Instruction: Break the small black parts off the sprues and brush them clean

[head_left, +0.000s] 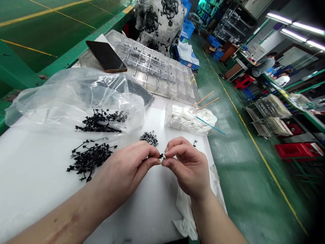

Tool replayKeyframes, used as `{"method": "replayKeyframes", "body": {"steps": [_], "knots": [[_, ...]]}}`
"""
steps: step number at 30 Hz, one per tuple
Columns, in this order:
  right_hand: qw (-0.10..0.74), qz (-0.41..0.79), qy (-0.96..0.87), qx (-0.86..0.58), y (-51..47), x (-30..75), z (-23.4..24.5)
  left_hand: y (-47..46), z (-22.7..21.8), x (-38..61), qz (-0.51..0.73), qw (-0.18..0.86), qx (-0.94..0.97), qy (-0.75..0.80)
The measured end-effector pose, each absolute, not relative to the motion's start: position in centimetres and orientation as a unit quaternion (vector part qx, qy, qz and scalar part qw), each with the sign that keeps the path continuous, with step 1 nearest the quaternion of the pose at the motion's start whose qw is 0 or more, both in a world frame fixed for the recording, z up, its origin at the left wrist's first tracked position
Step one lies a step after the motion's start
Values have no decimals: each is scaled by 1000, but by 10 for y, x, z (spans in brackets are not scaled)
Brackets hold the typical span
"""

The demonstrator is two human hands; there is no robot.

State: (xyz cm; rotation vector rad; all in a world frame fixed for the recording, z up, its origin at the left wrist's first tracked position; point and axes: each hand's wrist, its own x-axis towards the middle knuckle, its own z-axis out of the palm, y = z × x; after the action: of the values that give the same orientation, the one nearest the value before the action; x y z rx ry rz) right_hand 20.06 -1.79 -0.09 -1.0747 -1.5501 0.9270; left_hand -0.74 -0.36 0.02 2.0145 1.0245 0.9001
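My left hand [132,166] and my right hand [186,162] meet over the white table [30,176], fingertips pinched together. Between them sits a tiny black plastic part [160,156]; the left fingers pinch it, and the right fingertips press a small pale piece against it. Just beyond the fingers lies a little heap of small metal rings [149,138]. A loose pile of black plastic sprues [88,158] lies left of my left hand, and one stray black piece [195,143] sits by my right hand.
A clear plastic bag [76,98] holds more black sprues. Behind it are a phone [106,56] on clear compartment trays [157,67], and a clear box [188,117] with white cloth and sticks. A person in a floral top [159,20] stands beyond. The table's right edge drops to green floor.
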Motion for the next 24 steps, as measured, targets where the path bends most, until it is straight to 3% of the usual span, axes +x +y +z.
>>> {"method": "replayKeyframes", "body": {"steps": [12,17,24], "knots": [[472,421,-622,-462,-14,201,-1,-5,-8,-11,334,290,819,365],[440,374,-678,-455,-14,199,1,-6,-13,-11,324,270,822,382],[479,358,-674,-434,-17,200,3,-5,-7,-11,324,296,793,422]]}}
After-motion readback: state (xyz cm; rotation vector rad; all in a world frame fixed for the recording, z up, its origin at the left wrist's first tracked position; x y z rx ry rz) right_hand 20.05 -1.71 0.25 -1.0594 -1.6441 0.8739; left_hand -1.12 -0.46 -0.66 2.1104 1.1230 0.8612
